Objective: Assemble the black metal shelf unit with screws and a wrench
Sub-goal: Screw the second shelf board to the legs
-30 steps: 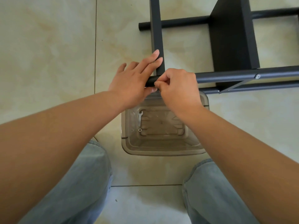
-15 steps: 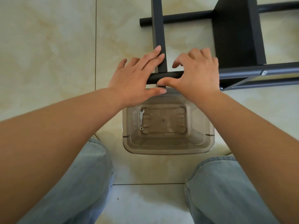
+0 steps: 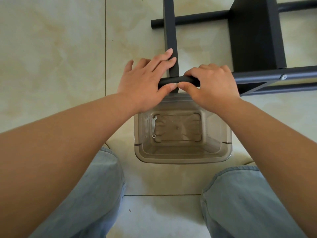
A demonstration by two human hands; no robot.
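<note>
Hands hold a black pole of the shelf on the floor.

Floor tiles are pale, and the black shelf lies on them at the top right, with poles running across. Blue jeans cover both knees at the bottom. Between the knees and the shelf sits a clear plastic box. The left hand lies on the near pole, fingers straight on top and thumb tucked under, pinching it. The right hand curls round the same pole just beside it, and the two thumbs almost touch. A small wrench lies in the box by the left wall. One silver screw sits in the pole, right of the right hand.
</note>
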